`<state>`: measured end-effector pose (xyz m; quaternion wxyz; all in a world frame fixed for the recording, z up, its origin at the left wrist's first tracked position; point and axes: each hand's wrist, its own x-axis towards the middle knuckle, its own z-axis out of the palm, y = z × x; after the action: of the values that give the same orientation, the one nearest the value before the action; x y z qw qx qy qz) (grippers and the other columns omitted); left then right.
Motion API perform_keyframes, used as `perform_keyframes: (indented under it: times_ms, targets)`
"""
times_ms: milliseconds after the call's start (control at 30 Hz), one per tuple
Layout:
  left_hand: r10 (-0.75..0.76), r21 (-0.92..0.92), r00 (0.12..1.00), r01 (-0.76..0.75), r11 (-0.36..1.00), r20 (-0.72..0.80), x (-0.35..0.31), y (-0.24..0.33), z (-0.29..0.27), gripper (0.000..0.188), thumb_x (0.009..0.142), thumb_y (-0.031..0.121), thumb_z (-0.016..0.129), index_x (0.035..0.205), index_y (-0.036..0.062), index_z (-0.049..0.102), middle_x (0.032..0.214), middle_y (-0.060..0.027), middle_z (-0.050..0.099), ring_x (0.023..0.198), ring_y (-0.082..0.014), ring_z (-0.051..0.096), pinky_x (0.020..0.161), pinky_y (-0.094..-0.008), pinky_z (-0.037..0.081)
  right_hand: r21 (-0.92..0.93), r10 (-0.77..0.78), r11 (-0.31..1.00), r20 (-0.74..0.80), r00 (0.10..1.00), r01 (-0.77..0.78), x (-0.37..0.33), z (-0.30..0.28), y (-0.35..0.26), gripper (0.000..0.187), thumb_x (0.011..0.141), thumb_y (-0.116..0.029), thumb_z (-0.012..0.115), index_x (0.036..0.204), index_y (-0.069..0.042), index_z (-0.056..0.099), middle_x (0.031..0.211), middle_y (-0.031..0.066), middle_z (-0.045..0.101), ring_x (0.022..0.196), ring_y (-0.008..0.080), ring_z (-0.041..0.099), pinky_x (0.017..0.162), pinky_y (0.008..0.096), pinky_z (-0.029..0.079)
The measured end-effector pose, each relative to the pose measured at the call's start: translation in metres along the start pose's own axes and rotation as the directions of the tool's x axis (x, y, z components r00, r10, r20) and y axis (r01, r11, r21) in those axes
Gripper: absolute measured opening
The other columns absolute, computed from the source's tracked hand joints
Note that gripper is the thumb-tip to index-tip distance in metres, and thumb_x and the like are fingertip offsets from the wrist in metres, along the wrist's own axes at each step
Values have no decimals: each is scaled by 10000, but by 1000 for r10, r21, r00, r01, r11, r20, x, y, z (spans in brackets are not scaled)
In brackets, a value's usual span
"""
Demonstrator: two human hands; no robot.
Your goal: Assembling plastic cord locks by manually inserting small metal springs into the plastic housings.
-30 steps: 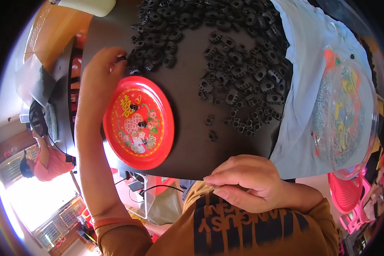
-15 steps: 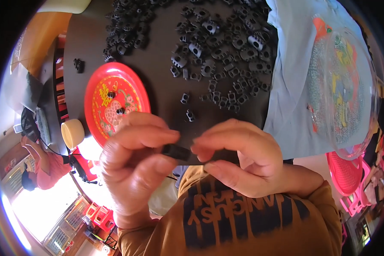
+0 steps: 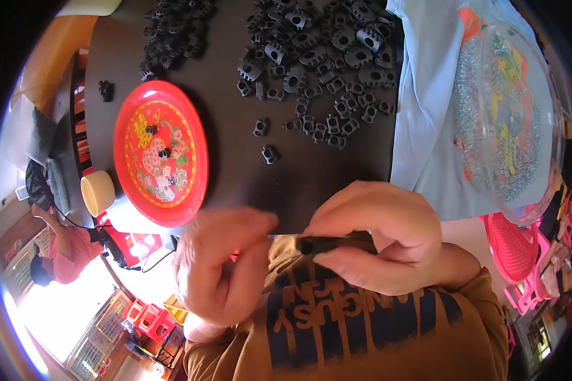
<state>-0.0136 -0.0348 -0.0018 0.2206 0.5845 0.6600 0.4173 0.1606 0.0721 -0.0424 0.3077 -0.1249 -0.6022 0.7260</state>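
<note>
Right hand (image 3: 388,238) pinches a narrow dark piece (image 3: 316,245).
Left hand (image 3: 224,263) curls, blurred, contents unclear; toothed black clips (image 3: 313,58) strew the bench (image 3: 235,136).

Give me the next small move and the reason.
I'd likely bring the left hand to the black piece to steady its free end: that end pokes out leftward from the right hand's pinch, and the left hand hangs nearby, apart from it.

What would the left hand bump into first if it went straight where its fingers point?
Probably the right hand or the dark piece it pinches; the left hand points that way, though depth is unclear.
</note>
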Motion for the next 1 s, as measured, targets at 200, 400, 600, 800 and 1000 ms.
perform_keyframes:
  times_ms: [200,400,600,800,1000]
  targets:
    - [25,425,999,-6,905,-39,15,-15,23,343,766,-92,672,1097,-15,625,972,-141,576,784,-250,602,644,-309,495,-5,-34,999,-99,995,33,4,-3,9,311,747,84,683,1041,62,584,927,159,640,857,222,613,751,298,479]
    - [49,501,998,-27,865,-31,25,-21,32,319,763,-66,692,1072,-7,638,952,-126,581,763,-235,598,640,-309,493,-12,-74,997,-87,993,73,4,-4,12,321,735,80,693,1039,61,590,930,162,644,850,218,617,732,295,489]
    - [-14,303,1000,19,953,-21,19,-15,20,286,752,-92,671,1024,-7,655,910,-131,607,738,-227,602,625,-300,481,-19,-59,998,-74,996,58,4,-4,11,286,745,47,701,1015,59,605,922,162,653,830,225,623,721,294,491]
    - [-350,-456,936,300,838,-28,9,-3,17,140,879,79,538,946,-24,605,910,-160,588,669,-166,550,544,-243,436,-78,-147,987,-106,983,139,4,4,13,230,777,-45,712,983,22,634,880,142,649,773,274,642,632,328,495]
    - [-412,-879,879,377,291,241,31,-23,-5,299,972,190,442,1179,-24,456,967,-194,553,486,-181,486,455,-263,417,-98,-156,984,-68,985,149,8,18,22,210,768,-172,669,901,-32,588,807,126,574,782,350,567,682,449,448]
